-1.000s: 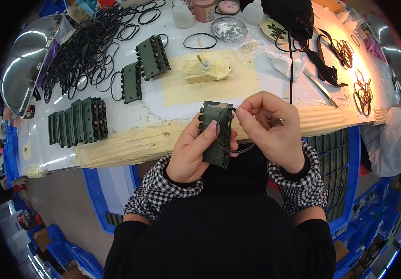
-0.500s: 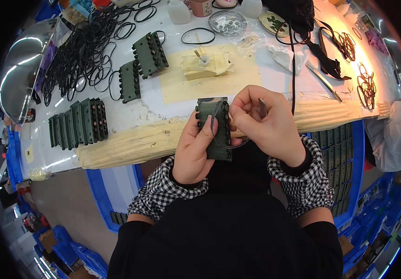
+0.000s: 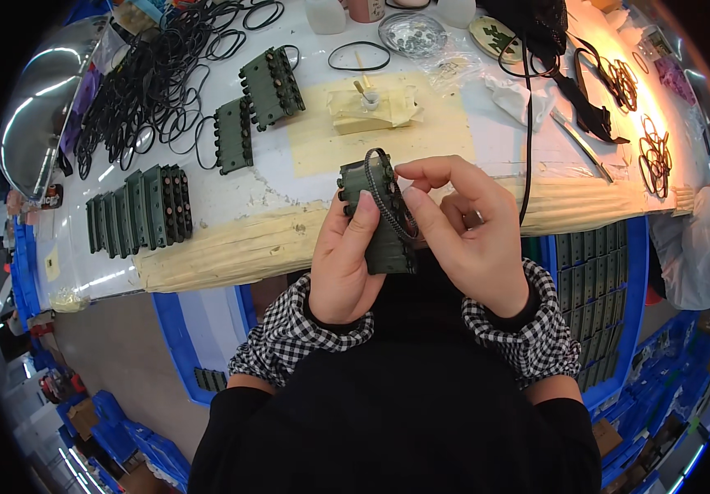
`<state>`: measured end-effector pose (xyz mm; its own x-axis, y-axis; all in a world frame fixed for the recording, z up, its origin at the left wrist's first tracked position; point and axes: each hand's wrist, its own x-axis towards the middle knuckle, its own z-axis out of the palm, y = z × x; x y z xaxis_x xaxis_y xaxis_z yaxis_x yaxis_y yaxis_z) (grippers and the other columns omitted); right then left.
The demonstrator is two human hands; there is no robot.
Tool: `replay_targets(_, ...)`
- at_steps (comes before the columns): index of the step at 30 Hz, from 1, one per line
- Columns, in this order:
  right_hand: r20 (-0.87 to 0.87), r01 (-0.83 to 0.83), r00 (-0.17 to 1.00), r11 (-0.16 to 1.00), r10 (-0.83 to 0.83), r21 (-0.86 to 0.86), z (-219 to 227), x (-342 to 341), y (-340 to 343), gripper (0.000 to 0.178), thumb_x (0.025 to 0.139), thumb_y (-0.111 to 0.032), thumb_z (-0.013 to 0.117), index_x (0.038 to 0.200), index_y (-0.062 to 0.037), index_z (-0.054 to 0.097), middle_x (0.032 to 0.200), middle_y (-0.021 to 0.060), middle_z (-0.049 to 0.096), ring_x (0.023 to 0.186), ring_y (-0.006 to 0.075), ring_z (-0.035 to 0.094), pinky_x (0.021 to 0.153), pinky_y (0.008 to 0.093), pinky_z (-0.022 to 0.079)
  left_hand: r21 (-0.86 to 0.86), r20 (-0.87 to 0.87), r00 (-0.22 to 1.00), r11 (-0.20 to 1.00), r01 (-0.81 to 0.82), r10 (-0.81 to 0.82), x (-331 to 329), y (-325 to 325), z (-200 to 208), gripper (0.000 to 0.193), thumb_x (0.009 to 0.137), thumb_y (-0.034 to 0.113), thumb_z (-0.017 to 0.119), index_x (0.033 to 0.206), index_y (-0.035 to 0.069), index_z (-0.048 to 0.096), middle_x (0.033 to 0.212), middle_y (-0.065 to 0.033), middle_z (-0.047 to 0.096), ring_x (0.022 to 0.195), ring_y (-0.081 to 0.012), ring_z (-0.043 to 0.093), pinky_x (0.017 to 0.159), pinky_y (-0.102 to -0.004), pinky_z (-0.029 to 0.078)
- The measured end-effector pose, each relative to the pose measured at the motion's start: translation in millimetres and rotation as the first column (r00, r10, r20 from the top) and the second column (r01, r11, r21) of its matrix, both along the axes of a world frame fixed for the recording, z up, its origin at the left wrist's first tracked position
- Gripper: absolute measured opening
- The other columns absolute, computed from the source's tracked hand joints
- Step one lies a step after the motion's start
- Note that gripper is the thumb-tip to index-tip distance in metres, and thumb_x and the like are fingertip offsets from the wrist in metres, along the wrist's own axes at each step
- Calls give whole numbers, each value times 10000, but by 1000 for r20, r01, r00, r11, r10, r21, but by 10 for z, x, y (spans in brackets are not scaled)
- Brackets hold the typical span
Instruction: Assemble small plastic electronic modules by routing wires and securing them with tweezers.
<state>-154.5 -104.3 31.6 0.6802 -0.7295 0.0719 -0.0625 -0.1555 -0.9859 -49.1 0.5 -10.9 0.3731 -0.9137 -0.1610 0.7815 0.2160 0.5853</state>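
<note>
My left hand (image 3: 345,267) is closed around a dark green toy tank chassis (image 3: 388,251), its thumb lying along the near face. Small wheels line the chassis's long edges. A black toothed track loop (image 3: 380,198) hangs over its right side, partly standing off the surface. My right hand (image 3: 474,235) is at that right edge, index finger and thumb tips close to the track and wheels. A bit of a small grey metal tool (image 3: 472,219) shows among its curled fingers; most of it is hidden.
Several green chassis (image 3: 139,212) stand in a row at left; two more lie beyond, beside a heap of black loops (image 3: 145,107). A taped block (image 3: 371,109) holds a small cup with sticks. Tweezers (image 3: 583,146) lie at right. Below are blue trays (image 3: 636,272).
My right index finger and thumb have spread apart, and the metal tool has sunk deeper into the hand. The track loop has shifted up and closer against the chassis's right edge.
</note>
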Motion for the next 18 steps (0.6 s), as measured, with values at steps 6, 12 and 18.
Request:
replay_targets(6,51,26,999,991,-19,-133,-42,-2,8,282,789,34,645,1061,-38,669,783,37,630,475,37,379,410,198,280,64,56,998,997,-38,34,-56,-26,99,344,1009,276,405,1249,40,476,1153,-74,594,1043,-156,594,899,-327,496)
replay_targets(12,43,42,999,976,-33,-214,-19,-19,21,283,771,64,647,1038,-25,684,790,65,624,525,58,484,453,209,368,30,118,993,1000,-7,4,-16,7,27,339,1008,277,409,1232,33,481,1142,-68,598,1034,-150,593,894,-317,494)
replay_targets(18,81,75,995,934,-50,-349,-47,-8,71,287,760,75,648,1028,-19,689,797,66,623,516,58,499,441,201,368,89,96,995,996,-21,12,-18,22,32,335,1010,273,403,1230,34,484,1133,-61,597,1049,-144,579,908,-313,482)
